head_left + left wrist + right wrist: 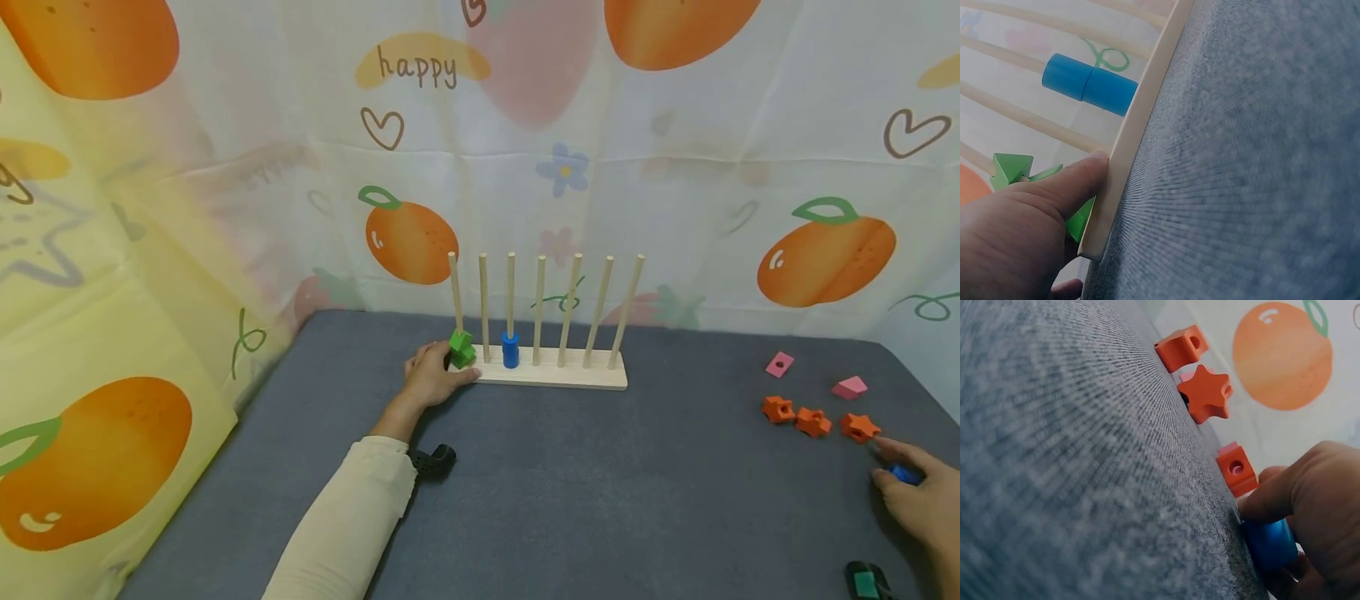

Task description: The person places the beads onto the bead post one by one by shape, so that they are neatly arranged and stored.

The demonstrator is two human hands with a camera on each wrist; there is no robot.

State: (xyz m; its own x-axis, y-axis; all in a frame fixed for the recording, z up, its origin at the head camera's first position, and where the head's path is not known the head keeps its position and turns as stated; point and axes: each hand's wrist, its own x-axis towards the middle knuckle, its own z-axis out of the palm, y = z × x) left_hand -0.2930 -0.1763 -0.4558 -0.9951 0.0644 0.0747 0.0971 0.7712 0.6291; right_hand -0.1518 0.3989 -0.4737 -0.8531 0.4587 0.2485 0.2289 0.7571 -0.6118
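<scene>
My left hand [433,373] grips the left end of a pale wooden peg stand [551,377], its thumb lying along the front of the base. Green blocks [462,348] sit on the leftmost peg beside that hand, partly hidden by it in the left wrist view. On the third peg two blue cylinders [1090,84] are stacked. Over at the far right, my right hand [918,492] pinches another blue cylinder [1269,544] between thumb and fingers, low at the grey cloth.
Several orange star blocks [812,422] lie just beyond the right hand. Behind them are two pink blocks, one with a hole [780,364] and one wedge-like [850,387]. A fruit-printed curtain [675,167] hangs close behind the stand. Grey cloth [600,492] covers the table.
</scene>
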